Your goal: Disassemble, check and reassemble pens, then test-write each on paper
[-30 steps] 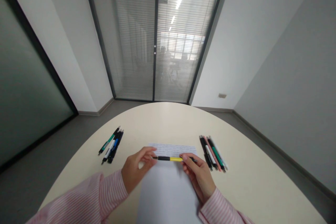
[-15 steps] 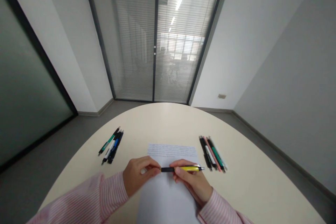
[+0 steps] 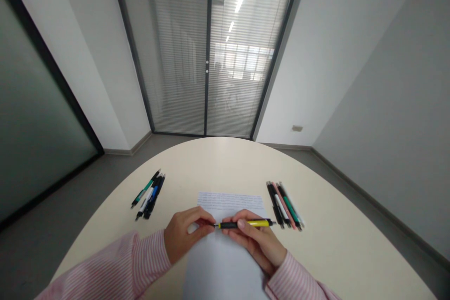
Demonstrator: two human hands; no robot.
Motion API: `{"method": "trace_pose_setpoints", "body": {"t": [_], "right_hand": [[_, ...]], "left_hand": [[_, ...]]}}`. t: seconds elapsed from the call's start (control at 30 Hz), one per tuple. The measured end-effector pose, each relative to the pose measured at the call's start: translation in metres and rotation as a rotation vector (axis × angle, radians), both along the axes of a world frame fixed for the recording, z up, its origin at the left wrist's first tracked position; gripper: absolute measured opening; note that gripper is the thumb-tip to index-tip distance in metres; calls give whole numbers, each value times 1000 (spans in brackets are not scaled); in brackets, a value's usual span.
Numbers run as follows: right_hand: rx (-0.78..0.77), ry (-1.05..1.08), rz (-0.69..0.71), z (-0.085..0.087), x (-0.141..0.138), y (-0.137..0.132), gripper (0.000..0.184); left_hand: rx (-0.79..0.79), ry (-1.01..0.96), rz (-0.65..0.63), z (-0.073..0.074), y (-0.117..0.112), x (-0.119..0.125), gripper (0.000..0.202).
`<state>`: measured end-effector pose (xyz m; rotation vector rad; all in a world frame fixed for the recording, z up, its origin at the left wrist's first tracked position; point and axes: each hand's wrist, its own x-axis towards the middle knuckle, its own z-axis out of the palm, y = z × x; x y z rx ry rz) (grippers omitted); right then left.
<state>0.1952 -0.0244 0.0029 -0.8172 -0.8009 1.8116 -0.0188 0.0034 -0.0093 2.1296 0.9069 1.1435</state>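
Observation:
A yellow and black click pen (image 3: 258,223) lies level above the paper, its clip end pointing right. My right hand (image 3: 258,241) is closed round its barrel, with the thumb on top. At the other end, my left hand (image 3: 186,232) pinches thumb and forefinger together at the pen's thin tip. A short metallic piece and a yellow ring show between those fingertips and the black grip. Whether a small loose part sits inside the left pinch is hidden. Beneath both hands is a white sheet of paper (image 3: 218,262) with lines of handwriting along its top.
On the left of the round pale table (image 3: 225,164) lies a group of pens (image 3: 150,197) in green, white, blue and black. Another group (image 3: 285,206), with black, white, pink and green pens, lies to the right of the paper. A glass partition with blinds (image 3: 207,56) stands beyond.
My right hand has shifted its grip and the pen slightly to the right. A metallic tip and yellow ring now show beside my left fingertips, which have stayed almost in place.

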Motion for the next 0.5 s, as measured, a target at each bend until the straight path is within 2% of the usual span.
{"method": "trace_pose_setpoints", "body": {"t": [0.27, 0.5], "right_hand": [[-12, 92, 156, 8, -3, -4, 18], [27, 144, 147, 9, -1, -1, 11]], "left_hand": [[73, -40, -77, 0, -2, 2, 9], [55, 1, -87, 3, -3, 3, 7]]}}
